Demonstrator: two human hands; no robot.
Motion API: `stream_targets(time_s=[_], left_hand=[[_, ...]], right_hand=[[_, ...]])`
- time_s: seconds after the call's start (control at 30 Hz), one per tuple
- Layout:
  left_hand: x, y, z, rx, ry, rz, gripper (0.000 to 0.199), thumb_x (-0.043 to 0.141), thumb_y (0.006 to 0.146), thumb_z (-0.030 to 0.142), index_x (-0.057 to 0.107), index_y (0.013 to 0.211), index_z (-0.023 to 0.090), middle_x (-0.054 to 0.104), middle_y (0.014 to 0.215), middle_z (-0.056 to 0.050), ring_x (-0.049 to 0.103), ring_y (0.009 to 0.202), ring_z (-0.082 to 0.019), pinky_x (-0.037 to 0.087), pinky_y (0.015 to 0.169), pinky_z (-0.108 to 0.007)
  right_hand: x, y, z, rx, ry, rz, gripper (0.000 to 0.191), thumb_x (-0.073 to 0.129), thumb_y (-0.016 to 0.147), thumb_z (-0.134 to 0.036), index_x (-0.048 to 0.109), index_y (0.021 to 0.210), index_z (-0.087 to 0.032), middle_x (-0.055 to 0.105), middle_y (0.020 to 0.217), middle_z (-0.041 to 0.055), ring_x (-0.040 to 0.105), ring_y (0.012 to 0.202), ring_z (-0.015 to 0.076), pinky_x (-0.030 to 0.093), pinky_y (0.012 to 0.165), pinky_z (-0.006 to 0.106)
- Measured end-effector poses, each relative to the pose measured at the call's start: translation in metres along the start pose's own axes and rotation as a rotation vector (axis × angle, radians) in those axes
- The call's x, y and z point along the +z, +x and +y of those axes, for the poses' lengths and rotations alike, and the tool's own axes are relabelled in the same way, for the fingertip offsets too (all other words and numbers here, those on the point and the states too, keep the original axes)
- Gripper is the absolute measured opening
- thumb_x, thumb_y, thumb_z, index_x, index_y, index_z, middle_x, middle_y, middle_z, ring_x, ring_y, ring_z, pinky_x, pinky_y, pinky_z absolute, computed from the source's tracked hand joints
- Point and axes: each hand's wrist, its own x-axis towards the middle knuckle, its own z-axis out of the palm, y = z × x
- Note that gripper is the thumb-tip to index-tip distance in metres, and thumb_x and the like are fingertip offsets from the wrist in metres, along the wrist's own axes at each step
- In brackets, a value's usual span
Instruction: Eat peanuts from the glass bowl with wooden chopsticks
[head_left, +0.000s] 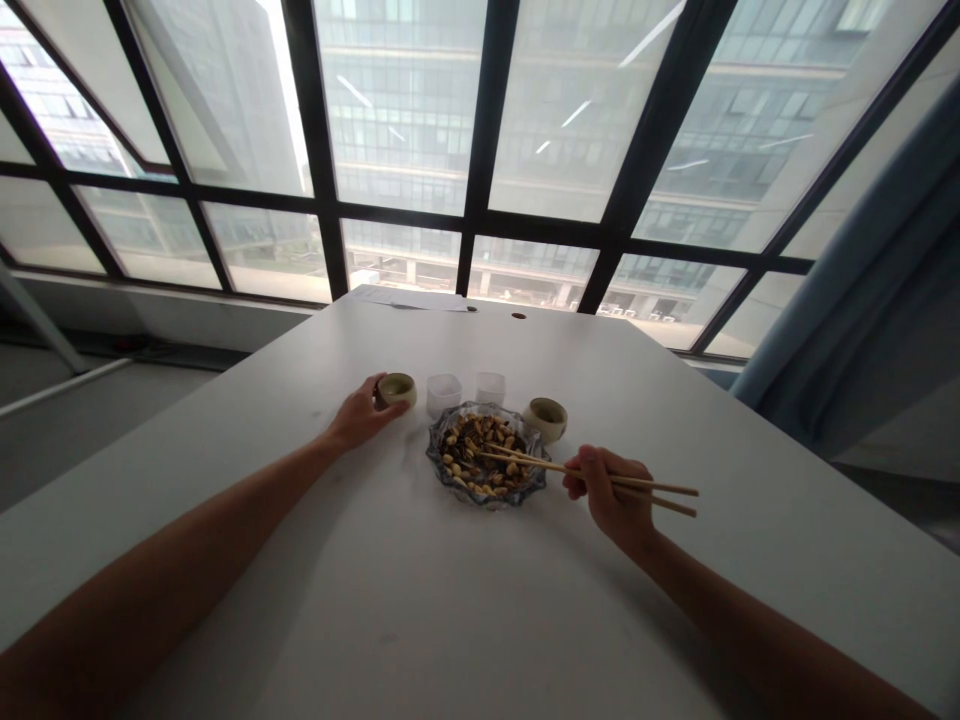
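My left hand (365, 412) is wrapped round the side of a small green-brown cup (397, 391) on the white table. My right hand (616, 495) grips a pair of wooden chopsticks (664, 495), whose tips reach into a glass bowl (541, 482) with a scalloped rim. Peanuts (480, 488) and dark seeds (469, 432) fill the bowl. Whether the tips pinch a nut is too small to tell. Just right of the bowl's back edge stands a second small cup (547, 418). Two clear plastic containers, one left (443, 396) and one right (490, 388), stand behind the bowl.
The white table (465, 600) stretches forward to tall windows with black frames (472, 225). White papers (420, 300) lie at its far edge, near a round brown spot (518, 316). A blue curtain (847, 280) hangs at the right.
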Motion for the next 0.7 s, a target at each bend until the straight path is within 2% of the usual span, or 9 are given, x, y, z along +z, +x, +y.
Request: stream_targets(time_s=[0.2,0.37,0.5,0.6,0.7], left_hand=[[-0.001,0.0,-0.001,0.015,-0.019,0.016,0.081,0.069,0.071,0.065,0.052,0.134,0.017,0.07,0.12,-0.013,0.066,0.109,-0.029,0.051,0.097,-0.042],[-0.001,-0.002,-0.001,0.036,-0.065,0.034,0.08,0.072,0.067,0.062,0.054,0.129,0.015,0.069,0.117,-0.014,0.067,0.105,-0.028,0.054,0.092,-0.042],[0.0,-0.005,0.0,0.151,-0.052,0.091,0.076,0.077,0.064,0.052,0.055,0.127,0.016,0.067,0.119,-0.013,0.066,0.102,-0.027,0.056,0.092,-0.043],[0.002,-0.006,0.0,0.235,-0.019,0.099,0.072,0.076,0.064,0.047,0.056,0.125,0.016,0.064,0.122,-0.014,0.063,0.108,-0.027,0.054,0.095,-0.043],[0.004,-0.004,0.0,0.234,-0.003,0.092,0.072,0.075,0.064,0.047,0.055,0.126,0.016,0.063,0.123,-0.014,0.062,0.11,-0.028,0.054,0.096,-0.044]], right_hand=[[0.0,0.006,-0.004,0.088,0.069,-0.005,0.053,0.058,0.089,-0.064,0.068,0.063,-0.018,0.064,0.047,0.0036,0.056,0.034,0.0128,0.045,0.033,0.022],[0.007,0.011,0.01,0.27,0.257,0.146,0.056,0.06,0.084,-0.07,0.063,0.063,-0.017,0.061,0.044,0.0025,0.052,0.031,0.0128,0.042,0.029,0.023],[0.015,0.012,0.03,0.439,0.42,0.241,0.058,0.066,0.075,-0.074,0.061,0.063,-0.017,0.059,0.043,0.0017,0.051,0.031,0.0122,0.04,0.028,0.022],[0.017,0.012,0.038,0.517,0.452,0.221,0.06,0.071,0.068,-0.076,0.062,0.063,-0.016,0.059,0.043,0.0021,0.051,0.032,0.012,0.04,0.028,0.021],[0.016,0.012,0.04,0.565,0.455,0.179,0.062,0.074,0.063,-0.076,0.062,0.065,-0.015,0.06,0.043,0.002,0.052,0.031,0.0118,0.04,0.028,0.021]])
